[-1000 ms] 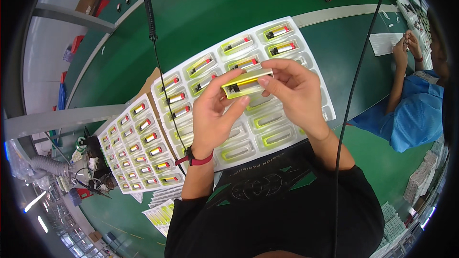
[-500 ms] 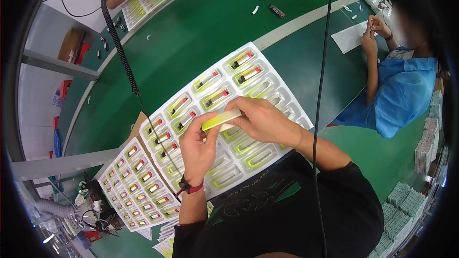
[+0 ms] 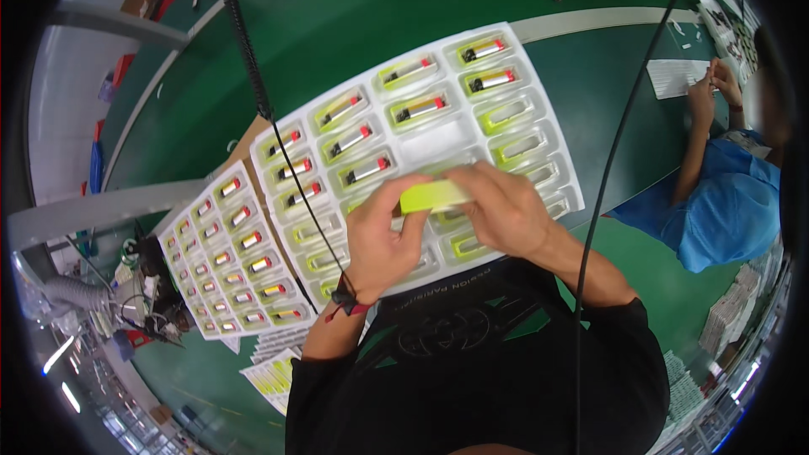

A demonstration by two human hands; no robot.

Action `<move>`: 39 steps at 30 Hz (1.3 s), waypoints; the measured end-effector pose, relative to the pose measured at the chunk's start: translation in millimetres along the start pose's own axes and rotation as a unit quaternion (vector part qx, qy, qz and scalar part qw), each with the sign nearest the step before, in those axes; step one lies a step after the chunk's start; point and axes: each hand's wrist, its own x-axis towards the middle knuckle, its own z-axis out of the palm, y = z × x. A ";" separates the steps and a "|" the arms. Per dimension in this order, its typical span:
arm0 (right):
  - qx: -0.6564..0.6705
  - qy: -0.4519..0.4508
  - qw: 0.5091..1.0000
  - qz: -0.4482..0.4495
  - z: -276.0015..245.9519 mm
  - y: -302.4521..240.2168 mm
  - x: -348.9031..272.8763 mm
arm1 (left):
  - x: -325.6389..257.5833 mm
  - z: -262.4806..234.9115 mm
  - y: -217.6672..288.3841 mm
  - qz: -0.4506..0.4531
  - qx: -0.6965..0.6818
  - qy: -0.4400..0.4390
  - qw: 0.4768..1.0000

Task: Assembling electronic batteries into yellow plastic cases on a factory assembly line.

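Note:
Between both hands, above the white tray, is a small plastic shell (image 3: 431,196), yellow-green fading to white. My left hand (image 3: 381,232) grips its green end between thumb and fingers. At the paler end, the fingers of my right hand (image 3: 504,212) close around it and hide that tip. Below lies the white molded tray (image 3: 566,160), its pockets holding similar yellow-green shells. Those in the far and left pockets carry a small cylindrical cell with a red end (image 3: 484,51); those nearer me show no cell. One pocket (image 3: 438,143) just beyond my hands has no shell.
A second white tray (image 3: 263,244) of filled shells adjoins on the left. A coiled black cable (image 3: 240,34) hangs across the left, another cable (image 3: 628,109) on the right. A co-worker in blue (image 3: 716,194) sits at the right by a white sheet (image 3: 674,78).
My view has shifted, so the tray sits farther right and higher. Both hands still hold the shell, now lower relative to the tray, and the vacant pocket beyond them shows.

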 end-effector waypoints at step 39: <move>-0.084 0.054 0.995 -0.030 -0.6 -14.4 19.0 | 16.1 3.8 -9.8 0.081 -0.061 0.095 0.990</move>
